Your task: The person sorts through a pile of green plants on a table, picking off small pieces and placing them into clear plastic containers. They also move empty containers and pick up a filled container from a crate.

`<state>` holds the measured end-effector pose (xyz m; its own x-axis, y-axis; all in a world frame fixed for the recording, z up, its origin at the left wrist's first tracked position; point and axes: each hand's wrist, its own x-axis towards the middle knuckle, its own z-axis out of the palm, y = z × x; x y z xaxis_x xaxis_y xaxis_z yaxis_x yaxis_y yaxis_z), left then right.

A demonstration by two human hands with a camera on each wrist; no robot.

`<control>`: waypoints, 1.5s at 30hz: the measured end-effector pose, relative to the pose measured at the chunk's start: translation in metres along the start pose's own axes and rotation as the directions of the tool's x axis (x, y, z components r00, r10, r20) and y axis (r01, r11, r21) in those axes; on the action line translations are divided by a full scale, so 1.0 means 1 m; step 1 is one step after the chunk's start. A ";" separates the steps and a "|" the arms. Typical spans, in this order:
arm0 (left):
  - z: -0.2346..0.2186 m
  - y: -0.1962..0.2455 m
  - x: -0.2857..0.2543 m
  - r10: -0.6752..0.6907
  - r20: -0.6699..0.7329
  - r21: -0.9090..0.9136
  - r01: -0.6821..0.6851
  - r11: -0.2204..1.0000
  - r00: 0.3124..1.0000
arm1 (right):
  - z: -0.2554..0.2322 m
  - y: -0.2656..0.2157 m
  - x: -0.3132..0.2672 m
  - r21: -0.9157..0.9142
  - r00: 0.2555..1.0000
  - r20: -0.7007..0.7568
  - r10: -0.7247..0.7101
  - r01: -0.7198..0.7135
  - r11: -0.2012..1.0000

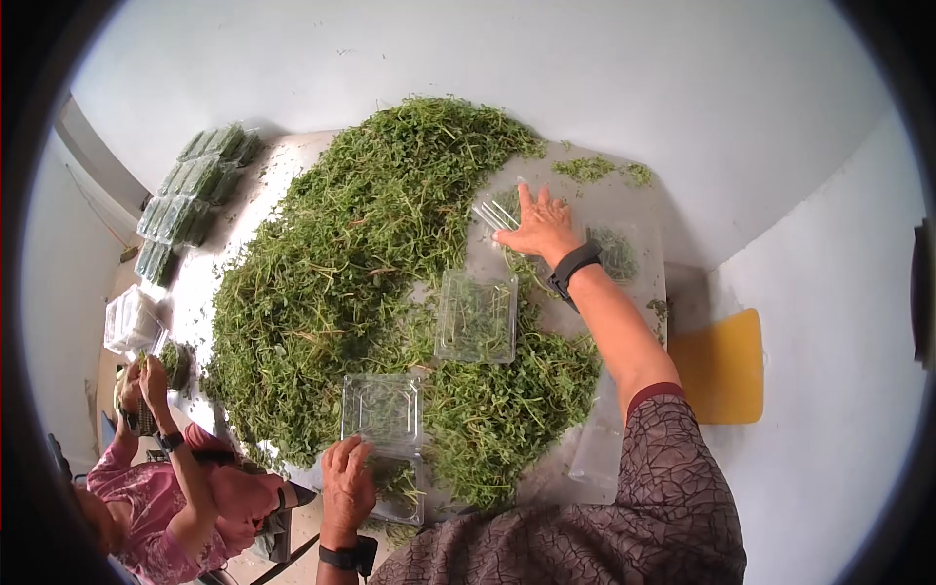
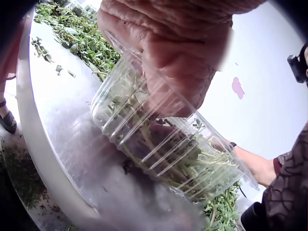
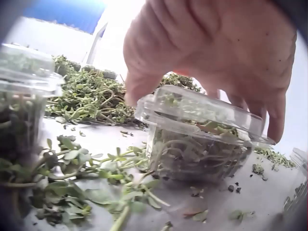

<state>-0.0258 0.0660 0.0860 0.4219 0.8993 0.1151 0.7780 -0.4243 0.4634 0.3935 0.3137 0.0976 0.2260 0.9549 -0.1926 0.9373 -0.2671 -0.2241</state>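
Note:
In the head view the right hand is at a closed clear plastic box of green stems. The right wrist view shows this hand arched over the lidded box, thumb at one end and fingertips at the other. At the near edge the left hand holds the side of an open clear box with some greens inside, its lid folded back. In the left wrist view the left hand grips the rim of that ribbed box, which holds loose stems.
A large heap of greens covers much of the table. Another clear box lies mid-table, and one stands right. Filled boxes are stacked far left. A person in pink works at left; a yellow chair stands right.

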 end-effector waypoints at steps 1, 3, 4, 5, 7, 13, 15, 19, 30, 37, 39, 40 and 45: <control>0.001 -0.001 0.000 -0.010 -0.007 0.001 0.010 1.000 1.000 | 0.012 0.002 0.004 -0.041 0.997 -0.070 0.017 -0.020 0.999; -0.001 0.000 0.001 -0.014 0.005 -0.003 0.014 1.000 1.000 | 0.008 -0.007 -0.010 -0.084 0.995 -0.077 0.061 -0.067 0.994; -0.001 0.001 0.001 -0.029 0.008 -0.003 0.029 1.000 1.000 | 0.007 -0.009 -0.018 -0.127 0.992 -0.084 0.090 -0.100 0.987; -0.002 0.001 0.001 -0.021 0.012 -0.007 0.021 1.000 1.000 | 0.010 -0.008 -0.024 -0.164 0.988 -0.147 0.048 -0.072 0.984; -0.003 0.002 0.003 -0.013 0.005 0.002 0.013 1.000 1.000 | 0.013 -0.009 -0.031 -0.168 0.985 -0.144 0.090 -0.114 0.979; -0.005 0.000 0.007 0.011 0.012 -0.009 -0.011 1.000 1.000 | 0.031 -0.005 -0.045 -0.351 0.960 -0.254 0.120 -0.207 0.913; -0.004 -0.002 0.006 0.020 0.005 -0.017 -0.020 1.000 1.000 | 0.036 -0.002 -0.048 -0.475 0.942 -0.319 0.103 -0.253 0.843; -0.005 -0.004 0.007 0.047 -0.013 -0.011 -0.047 0.999 0.999 | 0.021 -0.003 -0.069 -0.310 0.953 -0.283 0.107 -0.196 0.930; -0.005 -0.009 0.007 0.113 0.007 -0.012 -0.113 0.994 0.994 | -0.021 0.091 -0.136 0.113 0.888 -0.251 0.386 -0.369 0.923; -0.005 -0.009 0.008 0.098 0.011 -0.018 -0.098 0.995 0.995 | -0.007 0.108 -0.126 0.200 0.918 -0.236 0.320 -0.276 0.940; -0.006 -0.006 0.009 0.094 0.011 -0.038 -0.093 0.995 0.996 | -0.001 0.109 -0.121 0.189 0.915 -0.280 0.291 -0.245 0.951; -0.006 -0.006 0.010 0.092 0.007 -0.035 -0.092 0.995 0.996 | 0.001 0.110 -0.119 0.135 0.919 -0.293 0.262 -0.232 0.963; -0.006 -0.004 0.009 0.096 -0.005 -0.016 -0.096 0.995 0.995 | -0.013 0.076 -0.121 -0.051 0.919 -0.390 0.056 -0.083 0.995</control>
<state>-0.0282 0.0763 0.0899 0.4924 0.8550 0.1630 0.7264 -0.5069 0.4641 0.4410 0.1791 0.1168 0.3641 0.9132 0.1828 0.9277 -0.3382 -0.1584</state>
